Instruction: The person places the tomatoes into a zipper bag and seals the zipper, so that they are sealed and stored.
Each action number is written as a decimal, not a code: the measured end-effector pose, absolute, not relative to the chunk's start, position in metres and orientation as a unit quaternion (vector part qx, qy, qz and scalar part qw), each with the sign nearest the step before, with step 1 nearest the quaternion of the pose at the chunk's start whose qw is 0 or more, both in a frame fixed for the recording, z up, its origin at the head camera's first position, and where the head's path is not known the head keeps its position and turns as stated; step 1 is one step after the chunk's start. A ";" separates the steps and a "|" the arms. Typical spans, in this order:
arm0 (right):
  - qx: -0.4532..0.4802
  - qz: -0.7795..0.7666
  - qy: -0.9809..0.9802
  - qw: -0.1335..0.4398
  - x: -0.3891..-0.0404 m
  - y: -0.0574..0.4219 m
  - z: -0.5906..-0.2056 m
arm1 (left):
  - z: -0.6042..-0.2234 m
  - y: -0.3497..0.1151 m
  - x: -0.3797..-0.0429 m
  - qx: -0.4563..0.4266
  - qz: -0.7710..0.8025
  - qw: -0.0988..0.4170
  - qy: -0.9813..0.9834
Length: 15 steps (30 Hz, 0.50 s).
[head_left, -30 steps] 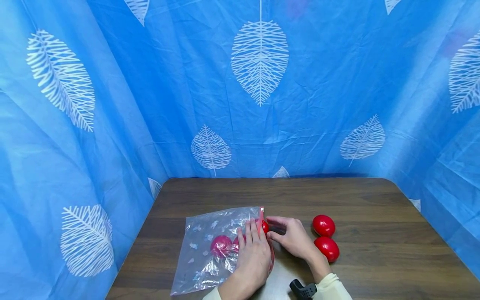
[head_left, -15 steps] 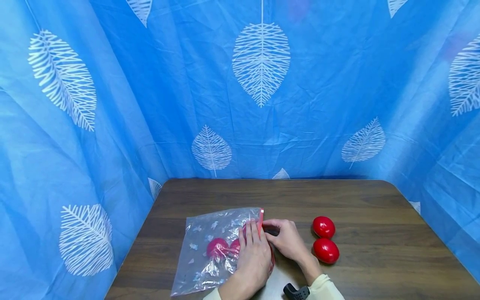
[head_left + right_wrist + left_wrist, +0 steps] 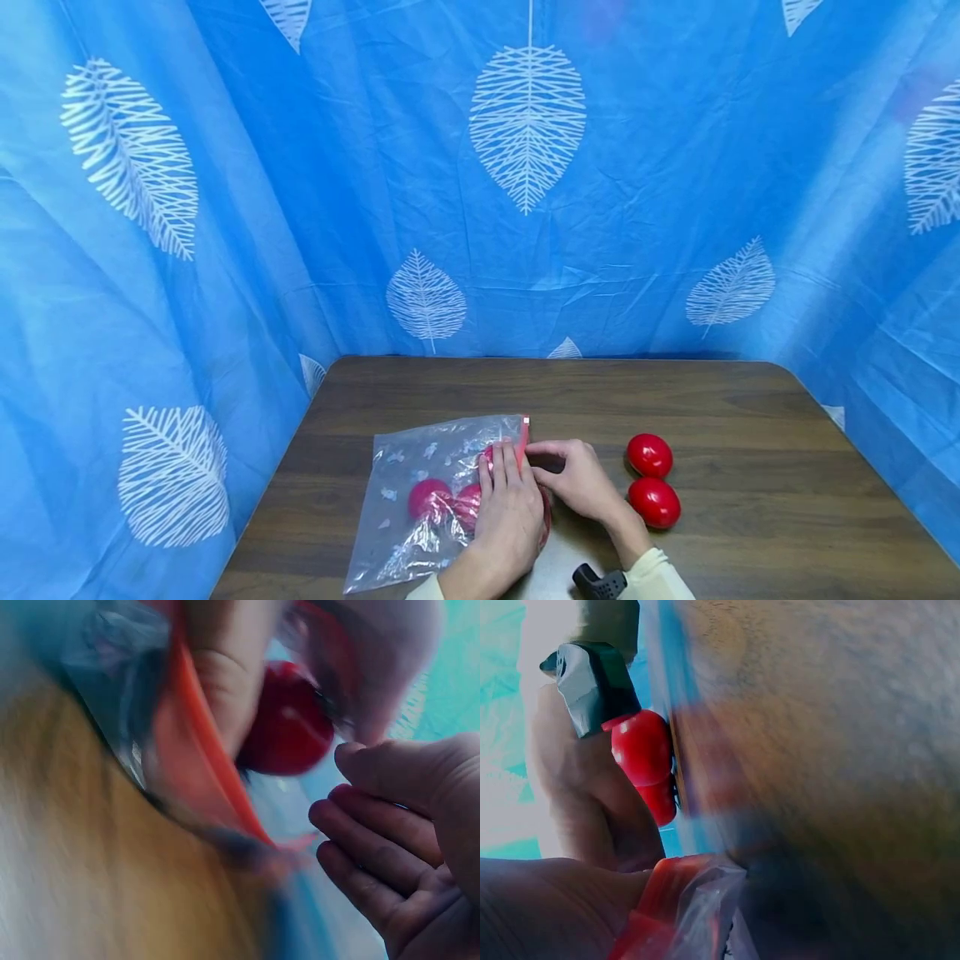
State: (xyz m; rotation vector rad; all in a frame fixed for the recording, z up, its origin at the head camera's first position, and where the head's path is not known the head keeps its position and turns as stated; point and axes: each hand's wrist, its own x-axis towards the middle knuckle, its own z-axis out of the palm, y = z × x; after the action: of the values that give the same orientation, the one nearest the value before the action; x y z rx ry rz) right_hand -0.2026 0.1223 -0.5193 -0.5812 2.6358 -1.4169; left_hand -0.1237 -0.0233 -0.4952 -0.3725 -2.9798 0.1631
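A clear zip bag (image 3: 393, 533) with a red zip edge (image 3: 524, 442) lies flat, its mouth toward the right. Inside are red egg-shaped balls (image 3: 430, 498), one partly covered by my left hand (image 3: 506, 508). That hand lies over the bag near the mouth, fingers straight on top. In the right wrist view its thumb (image 3: 225, 682) is at the red edge, holding the mouth apart, with a red ball (image 3: 289, 724) just behind. My right hand (image 3: 576, 482) is at the mouth, its fingertips (image 3: 330, 814) apart and holding nothing.
Two more glossy red egg-shaped balls (image 3: 649, 455) sit close together on the wooden table (image 3: 720, 400), right of my right hand. A black wrist device (image 3: 600, 582) is on my right wrist. A blue leaf-patterned curtain (image 3: 360, 167) surrounds the table's far side.
The red ball at the bag's mouth has gone inside, and my right hand came slightly left with it. The balls within shifted a little to the left. My left hand stayed on the bag.
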 end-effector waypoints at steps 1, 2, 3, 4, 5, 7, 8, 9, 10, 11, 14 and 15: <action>-0.192 -0.462 0.864 0.047 -0.202 0.126 -0.517 | -0.494 -0.023 -0.124 -0.123 0.050 0.055 -0.990; -0.192 -0.463 0.864 0.047 -0.202 0.130 -0.515 | -0.494 -0.023 -0.125 -0.123 0.047 0.044 -0.990; -0.192 -0.461 0.865 0.045 -0.201 0.133 -0.512 | -0.493 -0.023 -0.126 -0.121 0.043 0.031 -0.991; -0.192 -0.458 0.867 0.045 -0.200 0.137 -0.510 | -0.493 -0.023 -0.127 -0.120 0.039 0.019 -0.992; -0.193 -0.455 0.868 0.045 -0.200 0.141 -0.507 | -0.492 -0.024 -0.128 -0.119 0.038 0.009 -0.992; -0.188 -0.450 0.872 0.046 -0.198 0.149 -0.501 | -0.491 -0.024 -0.130 -0.117 0.032 -0.003 -0.993; -0.183 -0.447 0.874 0.046 -0.197 0.153 -0.497 | -0.492 -0.024 -0.130 -0.117 0.032 -0.003 -0.993; -0.180 -0.444 0.876 0.048 -0.197 0.157 -0.494 | -0.492 -0.024 -0.130 -0.117 0.033 -0.002 -0.993; -0.176 -0.442 0.878 0.049 -0.196 0.162 -0.491 | -0.492 -0.024 -0.129 -0.117 0.036 0.004 -0.992; -0.171 -0.438 0.881 0.050 -0.195 0.167 -0.488 | -0.492 -0.024 -0.129 -0.118 0.040 0.010 -0.992; -0.157 -0.423 0.891 0.049 -0.190 0.183 -0.480 | -0.493 -0.023 -0.128 -0.118 0.048 0.019 -0.992; -0.157 -0.414 0.895 0.043 -0.189 0.189 -0.479 | -0.493 -0.022 -0.128 -0.117 0.049 0.018 -0.992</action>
State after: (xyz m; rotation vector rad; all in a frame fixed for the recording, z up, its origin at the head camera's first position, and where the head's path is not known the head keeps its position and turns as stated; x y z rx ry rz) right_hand -0.1889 0.1895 -0.4786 -0.4814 2.7383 -1.2671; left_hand -0.1281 -0.0224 -0.4929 -0.3648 -3.0806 0.1526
